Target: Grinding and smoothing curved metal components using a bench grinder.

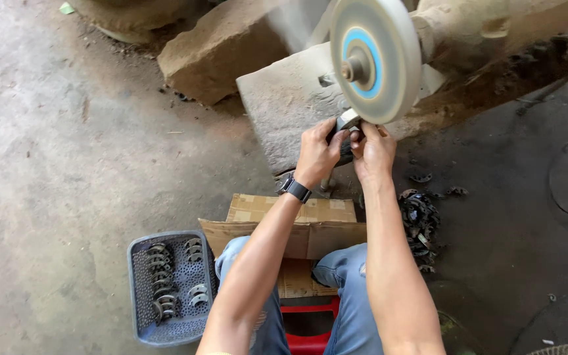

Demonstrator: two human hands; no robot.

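Both of my hands close around one small curved metal piece [348, 122], and I press it up against the lower rim of the spinning grinding wheel [375, 58], which sits directly above and just beyond my fingertips. My left hand [317, 152] grips the piece from the left side, thumb and fingers curled tight on it; my right hand [375, 151] pinches it from the right, fingers bent shut around its other end. The piece lies between the two hands, its long axis running roughly left to right across the wheel's edge, and neither hand is clearly nearer the wheel than the other. How much of the piece touches the wheel I cannot tell, since my fingers hide most of it. A black wristwatch [295, 189] sits on my left wrist. Down by my left knee stands a grey plastic basket [141, 296] with more curved metal pieces in it, and by my right leg lies a dark pile of similar pieces [419, 223] on the floor. A flattened cardboard box [297, 220] rests across my lap.
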